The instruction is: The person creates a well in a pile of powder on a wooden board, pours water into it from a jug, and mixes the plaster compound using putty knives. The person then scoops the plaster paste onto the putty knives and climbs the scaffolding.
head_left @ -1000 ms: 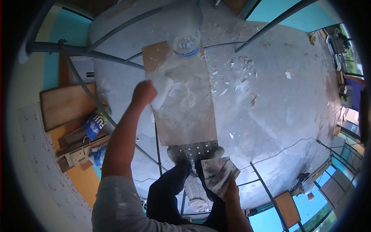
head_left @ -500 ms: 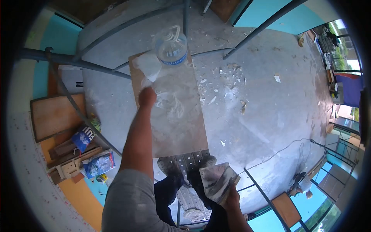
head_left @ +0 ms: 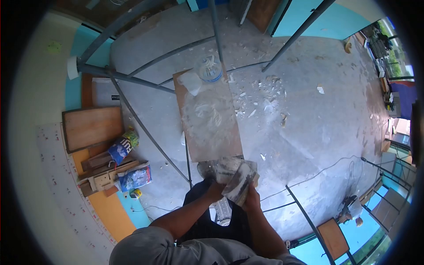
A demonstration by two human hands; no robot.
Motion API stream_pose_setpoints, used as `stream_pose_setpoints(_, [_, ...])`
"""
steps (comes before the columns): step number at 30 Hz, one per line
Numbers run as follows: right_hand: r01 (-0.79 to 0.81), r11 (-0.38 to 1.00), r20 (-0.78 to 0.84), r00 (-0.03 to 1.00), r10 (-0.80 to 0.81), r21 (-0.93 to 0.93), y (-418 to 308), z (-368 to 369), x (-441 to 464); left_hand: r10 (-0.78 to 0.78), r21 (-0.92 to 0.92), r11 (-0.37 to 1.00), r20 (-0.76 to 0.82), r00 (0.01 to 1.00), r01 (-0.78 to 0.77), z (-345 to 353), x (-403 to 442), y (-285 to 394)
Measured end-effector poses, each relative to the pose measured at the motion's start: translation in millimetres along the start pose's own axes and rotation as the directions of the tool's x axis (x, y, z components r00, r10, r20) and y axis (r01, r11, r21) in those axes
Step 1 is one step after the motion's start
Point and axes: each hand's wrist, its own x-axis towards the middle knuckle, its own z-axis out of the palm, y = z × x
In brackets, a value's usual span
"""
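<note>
My right hand [head_left: 251,198] grips a square, smeared plate [head_left: 243,179] by its lower right edge, above my feet. My left hand [head_left: 215,191] is at the plate's left side, fingers closed; what they hold is too unclear to name. Beyond the plate lies a long brown board [head_left: 214,132] dusted with white, with a crumpled clear plastic sheet [head_left: 208,113] on it. At the board's far end, a white piece [head_left: 191,83] rests beside a clear plastic jug [head_left: 209,70] with a blue band.
Grey metal scaffold tubes [head_left: 145,81] frame the board. White scraps [head_left: 269,104] litter the floor to its right. At left are a framed wood panel [head_left: 92,129], a blue bag [head_left: 120,150] and wood pieces. A person [head_left: 354,208] is at the lower right, near a cable.
My left hand has come back from over the board to the plate, while the white piece stays at the board's far end. The plate has moved up slightly, and the view has shifted.
</note>
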Motion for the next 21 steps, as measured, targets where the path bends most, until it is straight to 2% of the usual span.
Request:
stream_pose_setpoints(1, [0.007,1.0,0.011,1.0,-0.007,-0.001,-1,7,-1,0.036,-0.051,0.998,-0.061,0.998,-0.039,-11,9,12])
stream_pose_setpoints(2, [0.013,1.0,0.023,1.0,-0.013,-0.004,-2,10,1,0.088,0.04,0.995,0.104,0.991,-0.093,-25,20,15])
stream_pose_setpoints(5, [0.025,0.999,0.094,0.995,-0.029,0.042,-12,22,8,0.263,0.174,0.955,-0.121,0.957,-0.241,-31,44,27])
stream_pose_setpoints(6, [0.02,0.998,0.085,0.996,-0.025,0.062,-12,20,11,0.082,-0.017,0.996,-0.208,0.975,-0.087,-14,51,-13])
stream_pose_setpoints(7, [0.013,0.996,0.07,0.997,-0.019,0.084,-9,17,14,-0.104,-0.231,0.972,-0.287,0.952,0.036,3,59,-53])
stream_pose_setpoints(8, [0.025,0.998,-0.015,1.0,-0.024,0.063,-8,11,15,-0.235,-0.485,0.873,-0.305,0.923,0.062,5,73,-82])
stream_pose_setpoints(9, [0.036,0.998,-0.099,0.995,-0.032,0.042,-7,3,14,-0.402,-0.734,0.669,-0.225,0.888,0.117,-5,90,-106])
stream_pose_setpoints(10, [0.067,0.996,-0.126,0.99,-0.06,0.05,-7,-5,15,-0.555,-0.912,0.394,-0.137,0.821,0.115,-15,106,-131])
stream_pose_setpoints(11, [0.099,0.988,-0.092,0.992,-0.088,0.121,0,-32,21,-0.671,-0.993,0.016,0.073,0.737,0.113,-28,117,-157])
stream_pose_setpoints(12, [0.117,0.97,-0.119,0.989,-0.093,0.213,3,-46,21,-0.634,-0.896,0.393,-0.101,0.767,0.207,-24,121,-207])
stream_pose_setpoints(13, [0.137,0.943,-0.143,0.985,-0.098,0.302,4,-56,20,-0.565,-0.773,0.593,-0.199,0.801,0.226,-13,123,-269])
stream_pose_setpoints(14, [0.151,0.939,-0.181,0.979,-0.098,0.309,5,-68,20,-0.487,-0.606,0.76,-0.294,0.822,0.233,-2,126,-331])
stream_pose_setpoints(15, [0.165,0.935,-0.217,0.971,-0.099,0.313,5,-78,23,-0.441,-0.555,0.807,-0.342,0.829,0.2,10,124,-387])
stream_pose_setpoints(16, [0.196,0.962,-0.227,0.962,-0.152,0.187,3,-77,29,-0.502,-0.587,0.776,-0.349,0.792,0.233,20,133,-410])
stream_pose_setpoints(17, [0.107,0.933,0.128,0.979,-0.159,0.344,1,-91,39,-0.56,-0.619,0.74,-0.353,0.75,0.261,24,143,-422])
stream_pose_setpoints(18, [0.137,0.986,-0.14,0.983,-0.122,0.1,0,-103,39,-0.711,-0.726,0.597,-0.283,0.644,0.34,32,152,-431])
stream_pose_setpoints(19, [0.094,0.985,-0.399,0.905,-0.146,-0.146,-5,-105,37,-0.858,-0.917,0.294,-0.13,0.498,0.268,27,167,-410])
stream_pose_setpoints(20, [0.095,0.99,-0.406,0.905,-0.128,-0.099,-6,-110,38,-0.947,-0.997,-0.008,0.032,0.319,0.078,17,183,-379])
stream_pose_setpoints(21, [0.096,0.994,-0.411,0.905,-0.109,-0.053,-7,-114,39,-0.952,-0.996,-0.072,0.085,0.294,0.055,18,192,-381])
